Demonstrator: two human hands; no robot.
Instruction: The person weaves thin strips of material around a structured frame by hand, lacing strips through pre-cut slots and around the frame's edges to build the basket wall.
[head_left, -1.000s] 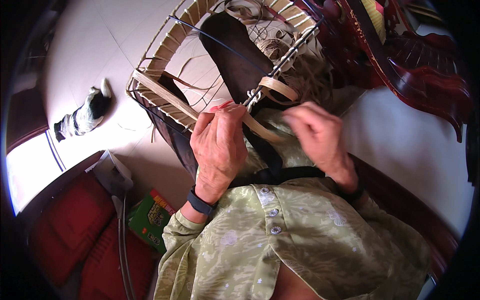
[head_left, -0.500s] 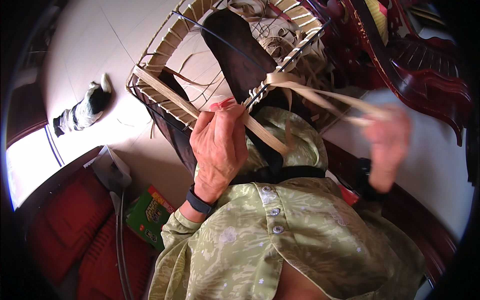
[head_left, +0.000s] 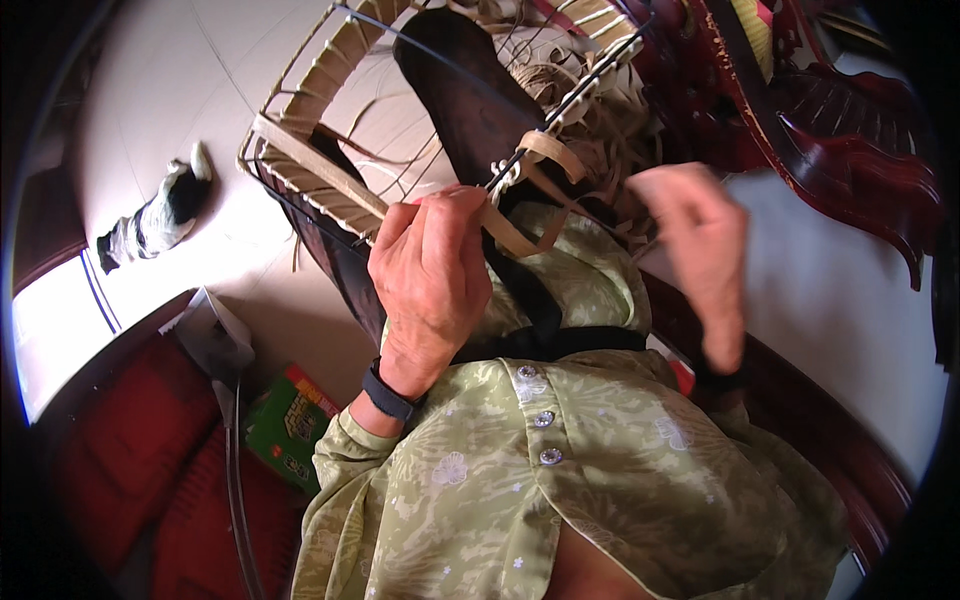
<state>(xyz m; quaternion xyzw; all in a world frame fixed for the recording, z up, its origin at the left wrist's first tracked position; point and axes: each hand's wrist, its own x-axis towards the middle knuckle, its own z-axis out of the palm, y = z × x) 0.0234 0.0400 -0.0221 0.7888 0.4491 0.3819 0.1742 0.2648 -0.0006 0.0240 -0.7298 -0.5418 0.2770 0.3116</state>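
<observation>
Black metal rods form an open frame (head_left: 572,106) bound with white cord (head_left: 508,176). At the frame's near edge, the left hand's (head_left: 432,265) fingers pinch a flat tan strip (head_left: 511,236). Right of the frame, well apart from the left, the right hand (head_left: 700,225) is blurred; I cannot tell whether it grips anything. Left of the frame lies a black-and-white cat (head_left: 160,212).

Frame (head_left: 320,166) between cat (head_left: 165,212), left, and furniture (head_left: 840,150), right.

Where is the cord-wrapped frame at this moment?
In the head view, the cord-wrapped frame is at the upper middle, with its near edge at the left hand.
</observation>
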